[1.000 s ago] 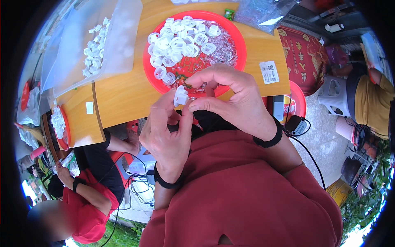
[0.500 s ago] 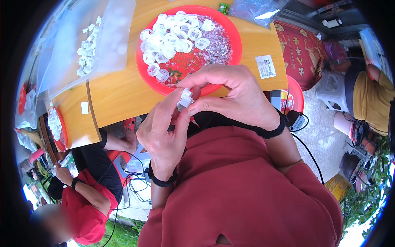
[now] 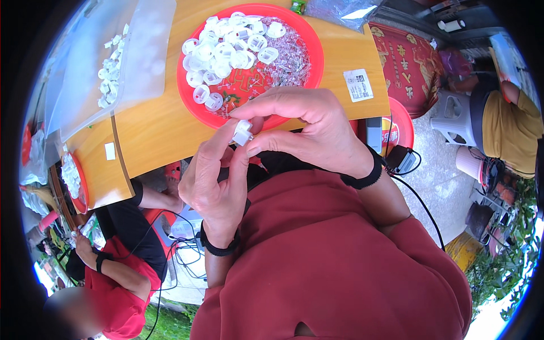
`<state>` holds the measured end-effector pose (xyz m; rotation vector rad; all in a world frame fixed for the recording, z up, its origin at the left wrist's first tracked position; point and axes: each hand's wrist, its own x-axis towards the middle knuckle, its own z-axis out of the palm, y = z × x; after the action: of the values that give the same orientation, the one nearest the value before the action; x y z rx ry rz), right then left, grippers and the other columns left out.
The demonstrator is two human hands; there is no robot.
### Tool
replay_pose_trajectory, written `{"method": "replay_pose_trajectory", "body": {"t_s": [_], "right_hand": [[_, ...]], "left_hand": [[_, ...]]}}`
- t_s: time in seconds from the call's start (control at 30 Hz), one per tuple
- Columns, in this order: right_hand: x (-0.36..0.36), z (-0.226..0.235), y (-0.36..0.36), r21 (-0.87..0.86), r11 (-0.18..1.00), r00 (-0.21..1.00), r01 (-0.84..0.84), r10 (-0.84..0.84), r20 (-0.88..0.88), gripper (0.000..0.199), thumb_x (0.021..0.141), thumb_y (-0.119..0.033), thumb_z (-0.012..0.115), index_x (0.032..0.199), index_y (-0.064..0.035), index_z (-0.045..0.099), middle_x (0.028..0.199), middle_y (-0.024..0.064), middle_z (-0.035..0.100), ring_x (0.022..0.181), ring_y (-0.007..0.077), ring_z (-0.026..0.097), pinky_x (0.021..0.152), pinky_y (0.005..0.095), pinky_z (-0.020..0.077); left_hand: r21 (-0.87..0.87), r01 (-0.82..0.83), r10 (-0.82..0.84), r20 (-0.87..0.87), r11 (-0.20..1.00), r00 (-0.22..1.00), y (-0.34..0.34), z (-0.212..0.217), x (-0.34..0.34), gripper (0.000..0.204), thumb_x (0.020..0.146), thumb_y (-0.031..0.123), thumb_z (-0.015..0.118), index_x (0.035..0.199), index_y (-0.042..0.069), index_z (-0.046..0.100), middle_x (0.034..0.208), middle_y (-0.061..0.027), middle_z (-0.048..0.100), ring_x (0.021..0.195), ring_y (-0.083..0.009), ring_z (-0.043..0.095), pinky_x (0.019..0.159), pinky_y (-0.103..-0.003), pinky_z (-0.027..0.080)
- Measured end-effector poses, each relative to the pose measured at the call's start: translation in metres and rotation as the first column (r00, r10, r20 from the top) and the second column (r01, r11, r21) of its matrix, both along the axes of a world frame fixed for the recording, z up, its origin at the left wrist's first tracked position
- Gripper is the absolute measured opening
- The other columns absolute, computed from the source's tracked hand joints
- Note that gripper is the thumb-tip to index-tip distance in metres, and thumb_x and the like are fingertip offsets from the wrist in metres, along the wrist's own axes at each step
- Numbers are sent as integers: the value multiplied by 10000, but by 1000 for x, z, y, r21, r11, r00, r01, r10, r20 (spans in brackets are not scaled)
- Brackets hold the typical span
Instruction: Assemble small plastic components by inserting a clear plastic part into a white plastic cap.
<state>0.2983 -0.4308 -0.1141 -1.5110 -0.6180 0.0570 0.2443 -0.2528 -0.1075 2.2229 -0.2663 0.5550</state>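
We see left hand (image 3: 218,184) and right hand (image 3: 306,133) both pinching small white plastic part (image 3: 242,132), above red tray (image 3: 195,107) on table (image 3: 153,133)

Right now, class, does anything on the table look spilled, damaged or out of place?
Nothing stands out. The white parts lie heaped inside the red tray, none spilled on the table. Both hands hold one white piece over the tray's near edge.

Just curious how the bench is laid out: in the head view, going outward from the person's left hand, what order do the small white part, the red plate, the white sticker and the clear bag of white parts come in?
1. Small white part, pinched at the left hand's fingertips.
2. Red plate, just above on the wooden table.
3. and 4. White sticker, upper right, and clear bag of white parts, upper left: too close to call.
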Motion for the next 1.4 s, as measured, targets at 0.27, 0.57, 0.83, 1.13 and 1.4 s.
{"method": "replay_pose_trajectory", "body": {"t_s": [0.27, 0.57, 0.83, 1.13, 1.4], "right_hand": [[-4, -6, 5, -46, 996, 991, 83, -77, 106, 356, 770, -39, 796, 1114, -16, 706, 1028, 111, 720, 892, 212, 691, 776, 312, 552], [-2, -14, -2, 31, 999, 998, 19, -21, 56, 395, 777, -46, 797, 1158, -26, 695, 1082, 112, 714, 936, 217, 694, 821, 311, 554], [5, -17, 2, 62, 998, 995, 18, -24, 98, 402, 791, -45, 785, 1180, -30, 688, 1076, 109, 716, 949, 214, 695, 815, 303, 551], [-6, -11, 2, 32, 998, 997, 58, -60, 55, 446, 810, -78, 772, 1239, -56, 651, 957, 85, 696, 866, 183, 683, 781, 300, 535], [-15, -9, -6, -92, 987, 991, 133, -134, -10, 305, 833, -44, 753, 1127, -10, 680, 1034, 91, 716, 855, 156, 680, 777, 293, 534]], "left_hand": [[122, 6, -11, 34, 992, 999, 2, -3, -2, 336, 816, 14, 781, 1134, 18, 675, 940, -90, 730, 723, -140, 682, 649, -253, 534], [186, -13, -4, 92, 982, 996, -4, -5, 1, 345, 814, -38, 757, 1145, 14, 676, 955, -94, 729, 712, -144, 670, 645, -268, 538], [192, -62, 47, 82, 979, 996, -5, -1, 7, 384, 761, -21, 769, 1131, 55, 699, 888, -109, 718, 727, -233, 697, 625, -320, 533], [206, 59, -68, 38, 977, 997, 5, 8, 11, 379, 761, 55, 785, 1129, 96, 704, 831, -76, 688, 648, -227, 640, 592, -337, 488], [-88, -426, 432, 71, 901, 899, 65, 76, 71, 450, 867, 122, 746, 1284, 46, 595, 1132, -118, 681, 854, -143, 636, 705, -284, 493]]}}
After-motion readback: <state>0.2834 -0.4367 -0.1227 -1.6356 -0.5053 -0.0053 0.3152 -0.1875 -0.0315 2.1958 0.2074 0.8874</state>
